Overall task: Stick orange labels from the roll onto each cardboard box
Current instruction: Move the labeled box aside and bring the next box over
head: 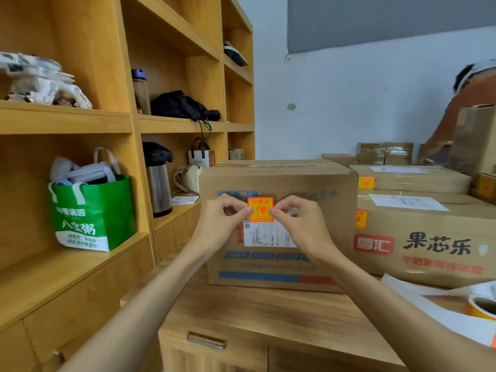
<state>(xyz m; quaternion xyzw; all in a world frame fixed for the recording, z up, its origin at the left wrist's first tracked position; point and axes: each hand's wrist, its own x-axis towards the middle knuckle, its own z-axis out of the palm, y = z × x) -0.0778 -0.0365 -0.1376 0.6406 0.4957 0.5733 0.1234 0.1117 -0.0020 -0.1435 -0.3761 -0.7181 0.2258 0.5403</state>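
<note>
1. my left hand (222, 220) and right hand (302, 222) are bare from tip to wrist, both of them slim and narrow.
2. my left forearm (150, 294) is bare along all of its visible length, long and slender.
3. my right forearm (375, 299) is the same: bare skin right to the edge of view.

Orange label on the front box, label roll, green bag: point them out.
orange label (260, 209), head view, printed middle
label roll (480, 312), head view, orange outer wrap
green bag (94, 210), head view, front panel
</note>
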